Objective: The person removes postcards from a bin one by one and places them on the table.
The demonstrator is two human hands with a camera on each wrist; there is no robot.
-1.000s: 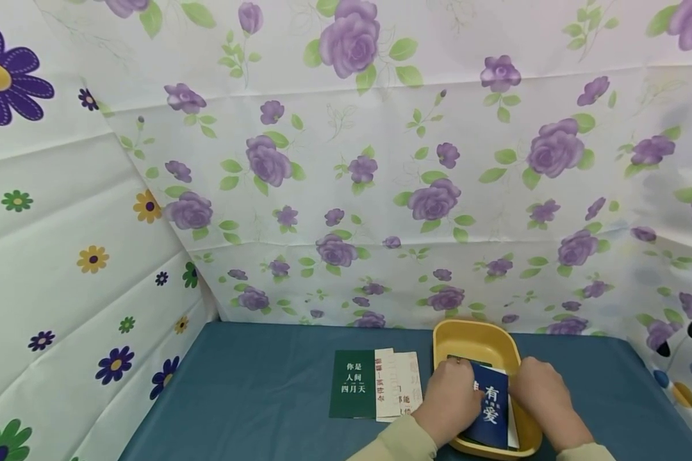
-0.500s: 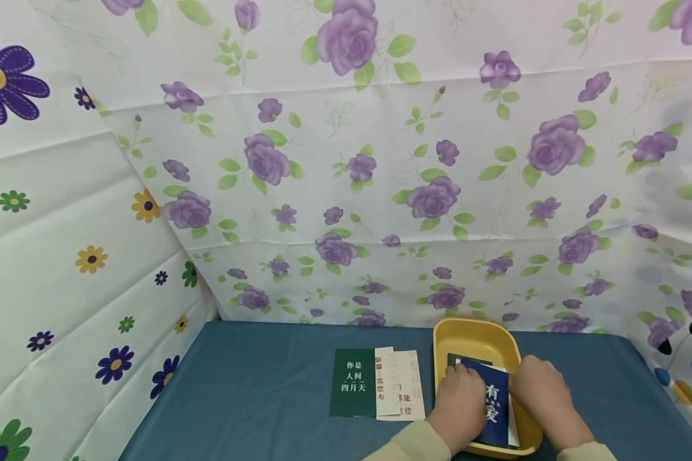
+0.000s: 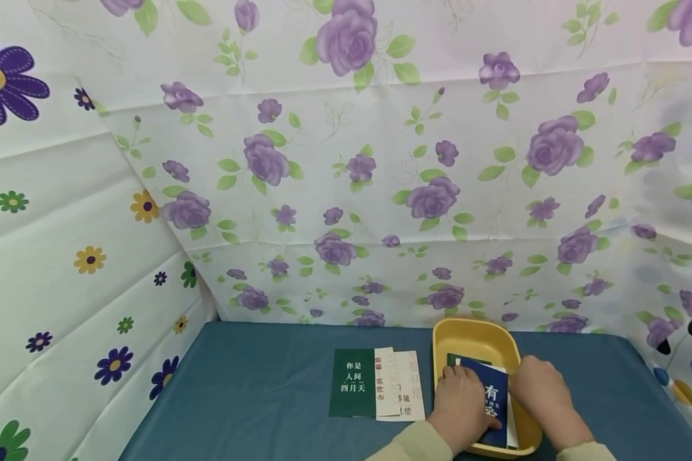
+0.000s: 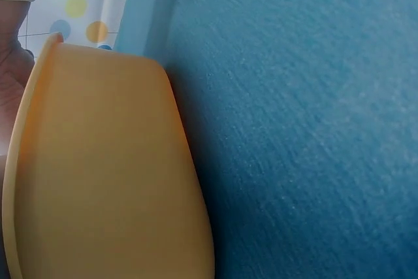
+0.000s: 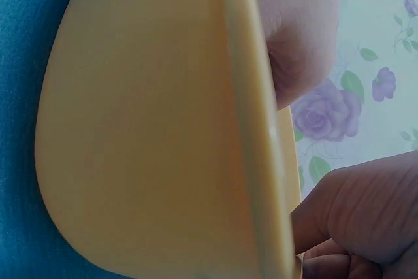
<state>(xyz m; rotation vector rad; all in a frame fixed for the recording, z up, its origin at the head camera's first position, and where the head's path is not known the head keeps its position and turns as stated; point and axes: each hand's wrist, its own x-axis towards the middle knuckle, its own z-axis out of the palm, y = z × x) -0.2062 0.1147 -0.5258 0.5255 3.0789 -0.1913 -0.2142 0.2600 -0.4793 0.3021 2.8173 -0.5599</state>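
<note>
A yellow plastic bin (image 3: 475,330) holds a small stack of cards. On top lies a dark blue card (image 3: 490,390) with white Chinese characters, a white card (image 3: 512,426) showing along its right side and a green one (image 3: 478,360) behind. My left hand (image 3: 460,403) grips the stack's left side, fingers bent down and thumb across the blue card. Curled at the right edge of the same stack, my right hand (image 3: 541,394) reaches in over the bin's rim; its fingertips are hidden. Both wrist views mostly show the bin's outer wall (image 4: 111,155).
Left of the bin, a green card (image 3: 352,384) with white characters lies on the blue-green tabletop (image 3: 254,390), overlapped by pale cards (image 3: 409,384) with red print. Flower-patterned sheets (image 3: 346,192) hang behind and at both sides.
My left hand has shifted a little to the right over the blue card, showing more of the green card behind it. Its thumb now reaches across the blue card. My right hand stays in place.
</note>
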